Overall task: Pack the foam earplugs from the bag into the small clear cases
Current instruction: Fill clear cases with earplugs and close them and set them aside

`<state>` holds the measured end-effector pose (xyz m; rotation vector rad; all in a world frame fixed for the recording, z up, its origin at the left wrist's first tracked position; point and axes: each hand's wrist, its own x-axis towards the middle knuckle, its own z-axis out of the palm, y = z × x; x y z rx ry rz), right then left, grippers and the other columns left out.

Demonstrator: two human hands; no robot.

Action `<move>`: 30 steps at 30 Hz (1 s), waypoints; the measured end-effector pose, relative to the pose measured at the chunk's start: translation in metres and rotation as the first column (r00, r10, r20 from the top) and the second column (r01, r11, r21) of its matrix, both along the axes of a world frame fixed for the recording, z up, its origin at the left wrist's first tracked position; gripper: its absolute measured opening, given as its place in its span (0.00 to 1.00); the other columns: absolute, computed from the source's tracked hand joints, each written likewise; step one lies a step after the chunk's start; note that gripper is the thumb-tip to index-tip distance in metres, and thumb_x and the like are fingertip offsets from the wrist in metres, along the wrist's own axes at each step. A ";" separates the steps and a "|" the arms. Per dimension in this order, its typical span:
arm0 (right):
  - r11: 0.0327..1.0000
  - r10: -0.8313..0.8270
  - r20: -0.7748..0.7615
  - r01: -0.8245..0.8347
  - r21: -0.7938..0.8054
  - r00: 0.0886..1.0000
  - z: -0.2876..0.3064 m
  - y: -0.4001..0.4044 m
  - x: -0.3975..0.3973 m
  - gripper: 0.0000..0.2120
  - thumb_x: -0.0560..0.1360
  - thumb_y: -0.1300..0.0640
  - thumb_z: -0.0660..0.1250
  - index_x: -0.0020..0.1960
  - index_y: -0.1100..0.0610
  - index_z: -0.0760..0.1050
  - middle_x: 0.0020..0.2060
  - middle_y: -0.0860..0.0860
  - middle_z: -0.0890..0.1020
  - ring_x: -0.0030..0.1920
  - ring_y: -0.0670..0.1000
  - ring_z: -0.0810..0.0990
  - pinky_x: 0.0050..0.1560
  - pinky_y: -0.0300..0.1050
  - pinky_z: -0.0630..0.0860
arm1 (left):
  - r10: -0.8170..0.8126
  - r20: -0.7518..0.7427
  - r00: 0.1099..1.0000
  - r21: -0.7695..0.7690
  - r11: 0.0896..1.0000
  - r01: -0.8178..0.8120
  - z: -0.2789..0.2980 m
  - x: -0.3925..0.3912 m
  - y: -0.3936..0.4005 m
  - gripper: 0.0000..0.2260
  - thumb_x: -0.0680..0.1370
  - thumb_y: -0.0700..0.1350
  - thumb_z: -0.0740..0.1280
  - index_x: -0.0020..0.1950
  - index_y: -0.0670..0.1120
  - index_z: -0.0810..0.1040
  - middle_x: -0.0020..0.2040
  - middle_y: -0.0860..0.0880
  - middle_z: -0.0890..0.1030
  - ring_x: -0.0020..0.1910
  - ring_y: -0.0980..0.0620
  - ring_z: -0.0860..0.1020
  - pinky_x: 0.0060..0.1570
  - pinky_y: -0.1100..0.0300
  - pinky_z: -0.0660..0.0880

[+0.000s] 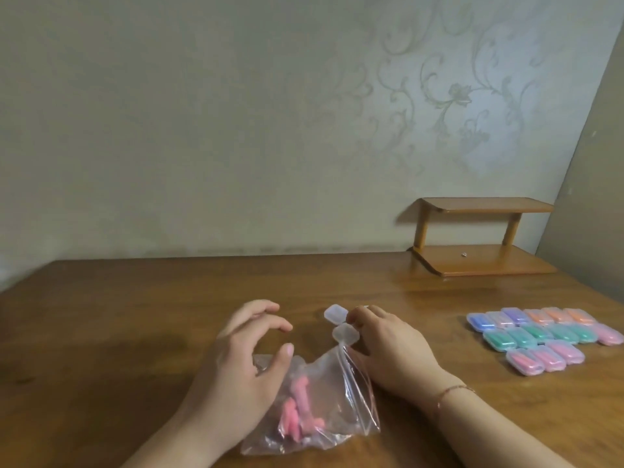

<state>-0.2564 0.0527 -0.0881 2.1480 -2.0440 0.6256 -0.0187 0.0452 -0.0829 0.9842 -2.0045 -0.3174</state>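
Bagged pink earplugs [293, 408] between hands, filled cases [543, 336] well right

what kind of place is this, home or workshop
Likely a room in a home: floral patterned wallpaper, a wooden table against the wall, and a small wooden shelf standing on it.

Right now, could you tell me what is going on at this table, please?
A person is packing pink foam earplugs from a clear plastic bag into small clear cases. The left hand hovers open over the bag, holding nothing. The right hand has its fingers at two empty clear cases beside the bag's mouth; its exact grip is unclear. Off to the right sit rows of filled cases in blue, orange, green and pink on the wooden table.
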 end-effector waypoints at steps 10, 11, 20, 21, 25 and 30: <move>0.947 0.153 0.306 -0.051 -0.317 0.940 0.021 0.033 0.006 0.15 0.70 0.38 0.64 0.55 0.41 0.76 0.47 0.32 0.78 0.48 0.41 0.77 0.42 0.35 0.74 | -0.078 -0.405 0.911 0.247 0.950 0.192 0.006 -0.008 0.021 0.16 0.75 0.57 0.69 0.61 0.56 0.77 0.58 0.64 0.80 0.59 0.64 0.78 0.55 0.72 0.73; 0.922 0.265 0.361 -0.124 -0.367 0.894 0.025 0.042 0.014 0.14 0.71 0.39 0.65 0.54 0.42 0.77 0.48 0.34 0.79 0.48 0.42 0.78 0.41 0.34 0.73 | -0.101 -0.502 0.859 0.328 0.897 0.297 0.010 -0.010 0.026 0.17 0.74 0.56 0.69 0.61 0.53 0.78 0.57 0.60 0.83 0.58 0.60 0.80 0.53 0.70 0.75; 0.724 0.634 0.292 -0.417 -0.550 0.716 0.031 0.067 0.046 0.10 0.69 0.59 0.68 0.50 0.59 0.78 0.54 0.45 0.81 0.55 0.54 0.80 0.50 0.42 0.75 | -0.116 -0.903 0.414 0.380 0.235 0.895 0.019 -0.016 0.041 0.22 0.77 0.53 0.69 0.61 0.36 0.79 0.52 0.36 0.83 0.45 0.47 0.84 0.37 0.60 0.79; 0.721 0.620 0.268 -0.401 -0.565 0.737 0.031 0.067 0.046 0.09 0.69 0.60 0.68 0.48 0.59 0.78 0.54 0.45 0.82 0.55 0.54 0.80 0.50 0.41 0.74 | -0.099 -0.917 0.387 0.357 0.229 0.905 0.018 -0.017 0.041 0.23 0.76 0.52 0.71 0.61 0.35 0.79 0.54 0.35 0.82 0.46 0.46 0.84 0.38 0.59 0.80; 0.707 0.568 0.158 -0.380 -0.597 0.808 0.029 0.064 0.049 0.10 0.66 0.57 0.72 0.46 0.58 0.79 0.54 0.47 0.83 0.53 0.52 0.81 0.49 0.46 0.75 | -0.053 -0.946 0.320 0.301 0.222 0.927 0.015 -0.017 0.041 0.27 0.67 0.45 0.80 0.62 0.36 0.78 0.52 0.34 0.82 0.42 0.44 0.84 0.35 0.58 0.80; 0.656 0.439 -0.048 -0.357 -0.664 0.897 0.027 0.062 0.052 0.10 0.72 0.53 0.73 0.52 0.53 0.81 0.49 0.48 0.82 0.49 0.54 0.78 0.46 0.47 0.75 | -0.084 -0.939 0.334 0.293 0.314 0.903 0.017 -0.019 0.044 0.23 0.64 0.43 0.82 0.56 0.42 0.82 0.50 0.39 0.83 0.45 0.44 0.83 0.38 0.56 0.80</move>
